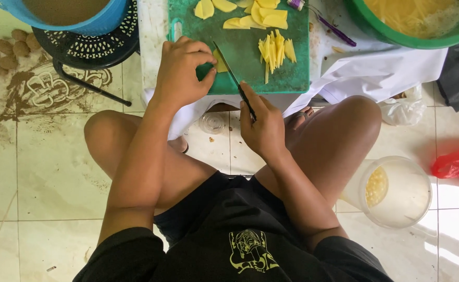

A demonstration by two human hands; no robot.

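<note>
Flanking the green cutting board [242,73]: basins, clear tub [396,192].

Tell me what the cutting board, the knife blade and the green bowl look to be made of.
Cutting board: likely plastic, matte green with pale scuffs and a moulded handle slot. Knife blade: apparently metal, thin, dark and dull. Green bowl: probably plastic, with a smooth, evenly coloured rim.

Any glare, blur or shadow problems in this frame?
Head view: sharp overall; left hand and right hand on the knife show no blur; bright sunlight glare on floor tiles at lower right; soft shadows beneath the legs.
</note>
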